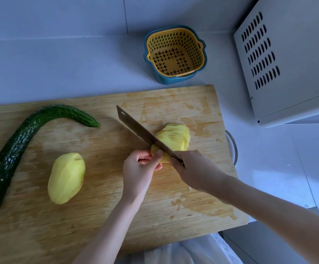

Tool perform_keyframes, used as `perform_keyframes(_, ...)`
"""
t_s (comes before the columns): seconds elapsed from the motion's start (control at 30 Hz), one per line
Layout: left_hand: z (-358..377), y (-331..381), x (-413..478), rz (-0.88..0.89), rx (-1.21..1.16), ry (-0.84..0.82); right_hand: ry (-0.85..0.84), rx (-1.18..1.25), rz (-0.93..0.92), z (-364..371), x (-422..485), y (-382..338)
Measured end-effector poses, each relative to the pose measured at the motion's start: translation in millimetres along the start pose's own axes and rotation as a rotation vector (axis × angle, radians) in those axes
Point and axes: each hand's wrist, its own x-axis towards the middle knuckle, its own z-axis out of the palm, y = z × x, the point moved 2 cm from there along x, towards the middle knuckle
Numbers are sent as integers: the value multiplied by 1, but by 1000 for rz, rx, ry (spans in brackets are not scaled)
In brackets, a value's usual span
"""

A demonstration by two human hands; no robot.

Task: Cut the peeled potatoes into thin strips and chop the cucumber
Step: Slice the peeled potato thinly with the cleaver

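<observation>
Firmly, fingers of the left hand (139,170) curled round the sliced potato (175,138); those of the right hand (196,168) clamped the knife (135,128) cutting it. The cucumber (19,145) lay far left of them. Beyond them, a yellow strainer (173,35) sat nested in a blue bowl (166,80).

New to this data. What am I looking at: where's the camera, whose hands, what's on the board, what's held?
No robot here: these are a person's two bare hands, seen by one wide-angle camera worn on the head, looking forward and down, so the arms enter from the bottom edge. The right hand grips a cleaver-style knife, its blade set into a partly sliced potato. The left hand holds that potato's uncut end; the slices fan out beyond the blade. All this sits on a wooden cutting board, which also carries a whole peeled potato and an uncut cucumber. Behind the board, on the counter, a yellow strainer basket sits nested in a blue bowl; a white vented appliance stands to the right.
</observation>
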Motion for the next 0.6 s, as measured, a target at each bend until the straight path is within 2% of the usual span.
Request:
perform_keyframes(0.3, 0, 4, -1, -43, -30, 12, 92, 44, -17, -17, -26, -4)
perform_keyframes(0.6, -2, 5, -4, -33, -67, -5, 80, 66, 37, -42, -58, -12)
